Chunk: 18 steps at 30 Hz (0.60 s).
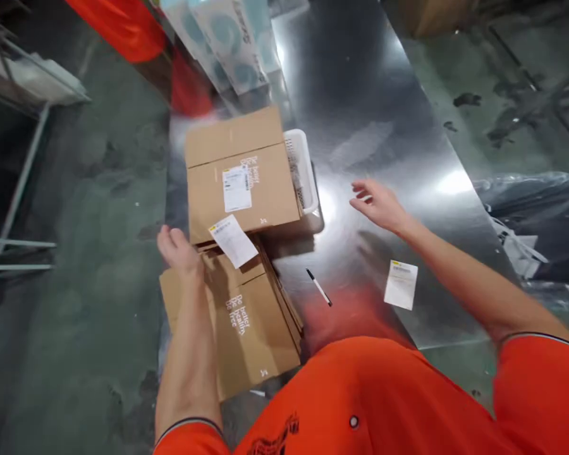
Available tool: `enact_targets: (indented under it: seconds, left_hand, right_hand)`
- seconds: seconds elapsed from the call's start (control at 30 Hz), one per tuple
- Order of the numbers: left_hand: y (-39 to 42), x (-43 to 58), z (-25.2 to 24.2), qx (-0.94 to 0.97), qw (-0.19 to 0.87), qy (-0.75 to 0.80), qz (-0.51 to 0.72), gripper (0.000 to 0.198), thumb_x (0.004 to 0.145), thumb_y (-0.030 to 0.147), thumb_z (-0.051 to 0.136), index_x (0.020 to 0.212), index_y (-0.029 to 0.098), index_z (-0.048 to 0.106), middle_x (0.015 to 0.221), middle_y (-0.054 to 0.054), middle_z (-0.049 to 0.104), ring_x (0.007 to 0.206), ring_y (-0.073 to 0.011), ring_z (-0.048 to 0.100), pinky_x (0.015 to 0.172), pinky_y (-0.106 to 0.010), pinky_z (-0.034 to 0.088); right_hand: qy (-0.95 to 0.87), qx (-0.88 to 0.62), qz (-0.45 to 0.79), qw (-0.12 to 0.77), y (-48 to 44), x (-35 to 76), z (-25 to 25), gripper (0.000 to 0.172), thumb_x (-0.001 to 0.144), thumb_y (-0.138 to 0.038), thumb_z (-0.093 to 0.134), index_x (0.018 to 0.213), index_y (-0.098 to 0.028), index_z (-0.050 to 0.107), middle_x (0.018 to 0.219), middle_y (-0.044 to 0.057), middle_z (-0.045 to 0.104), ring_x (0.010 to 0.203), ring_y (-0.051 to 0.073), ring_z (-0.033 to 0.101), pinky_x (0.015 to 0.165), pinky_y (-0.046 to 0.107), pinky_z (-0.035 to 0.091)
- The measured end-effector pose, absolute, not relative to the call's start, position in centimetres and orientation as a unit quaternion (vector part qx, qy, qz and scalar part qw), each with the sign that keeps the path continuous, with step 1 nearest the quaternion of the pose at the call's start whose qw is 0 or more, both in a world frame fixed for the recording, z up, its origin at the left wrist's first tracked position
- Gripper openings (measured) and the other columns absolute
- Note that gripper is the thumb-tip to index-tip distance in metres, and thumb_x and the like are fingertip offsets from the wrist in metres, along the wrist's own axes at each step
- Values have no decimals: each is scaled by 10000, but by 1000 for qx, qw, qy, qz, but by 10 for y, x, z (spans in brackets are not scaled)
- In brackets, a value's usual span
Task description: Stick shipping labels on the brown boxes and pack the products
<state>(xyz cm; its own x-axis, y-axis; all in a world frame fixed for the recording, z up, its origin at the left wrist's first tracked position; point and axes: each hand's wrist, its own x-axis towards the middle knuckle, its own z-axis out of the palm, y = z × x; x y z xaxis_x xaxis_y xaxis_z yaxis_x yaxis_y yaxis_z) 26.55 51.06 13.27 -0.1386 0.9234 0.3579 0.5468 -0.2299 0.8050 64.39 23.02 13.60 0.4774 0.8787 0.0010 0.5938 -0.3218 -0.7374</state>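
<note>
My left hand [179, 251] is at the left edge of the flattened cardboard boxes, its fingers loosely apart with nothing seen in them. Whether it touches the cardboard I cannot tell. The upper box stack [208, 189] has a label [238, 189] on its top. A loose paper slip [235, 241] lies across the gap to the lower box stack [265, 335], which bears white print. Over the steel table [360, 82], my right hand [379, 203] hovers with fingers slightly bent and apart, holding nothing. Below it lie a pen [319, 287] and another paper slip [401, 284].
A white plastic basket [308, 180] sits partly under the upper stack. Tall blue-and-white cartons [230, 41] stand at the table's far left end, beside a person in an orange sleeve [118, 28]. Dark plastic-wrapped goods [550, 221] lie to the right of the table.
</note>
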Motion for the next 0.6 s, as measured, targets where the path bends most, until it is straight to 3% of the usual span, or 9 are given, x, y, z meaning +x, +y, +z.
enact_targets:
  seconds: [0.07,0.1,0.17,0.23,0.33,0.37,0.43,0.5,0.6]
  left_hand:
    - [462,271,140,655,137,535,516,336,947,401,504,1114,136,624,1199,-126,661,1168,-226,571,1089,-397,399]
    - [429,278,144,679,156,496,518,330,942,389,511,1131,145,630,1201,-127,657,1142,-226,590,1052,-393,435]
    - [353,303,146,742,270,416,451,291,915,373,558,1099,173,661,1128,-106,685,1091,-228,621,987,-381,482]
    - [279,338,137,775,399,360,332,238,905,333,564,1059,205,691,1101,-88,708,1060,-221,644,938,-362,510]
    - [200,389,110,766,539,320,140,294,874,269,577,1135,201,694,1197,-111,710,1062,-225,663,942,-365,519]
    - [185,403,101,760,558,317,102,353,847,256,611,1188,192,678,1278,-125,681,1143,-240,638,1002,-379,492]
    - [170,425,88,746,582,318,54,483,780,243,692,1257,178,646,1363,-139,635,1253,-261,579,1075,-389,439]
    - [168,438,82,720,607,336,19,441,744,247,723,1175,165,679,1244,-125,699,1181,-253,611,1021,-364,465]
    - [176,443,88,627,664,406,27,159,777,293,671,830,144,688,792,-40,720,789,-172,643,758,-280,501]
  right_hand:
    - [-466,-838,212,190,152,654,118,403,886,-359,607,1218,-132,596,1152,139,652,1024,256,616,917,431,506]
    - [-455,-848,225,154,115,652,106,431,803,-348,710,1148,-104,627,1085,168,665,990,298,622,869,458,512]
    - [-456,-858,225,71,56,640,80,501,680,-312,804,1114,-121,642,1098,198,659,970,353,617,775,472,511]
    - [-468,-853,224,52,23,625,58,468,688,-281,785,1114,-150,642,1084,192,665,931,350,623,710,439,496]
    - [-502,-827,243,72,12,613,43,121,832,-245,629,932,-184,660,901,123,680,789,261,628,642,352,456]
    - [-517,-815,251,79,16,611,43,88,869,-239,579,859,-193,653,851,100,672,754,233,620,635,331,445]
    - [-558,-777,273,107,29,609,51,194,919,-260,517,780,-201,638,812,65,650,736,194,608,646,302,442]
    - [-604,-728,285,156,45,604,65,262,959,-311,474,789,-200,640,818,50,632,746,178,600,667,289,449]
    - [-644,-701,194,236,65,591,92,261,980,-324,444,956,-183,662,947,93,644,869,213,600,757,327,460]
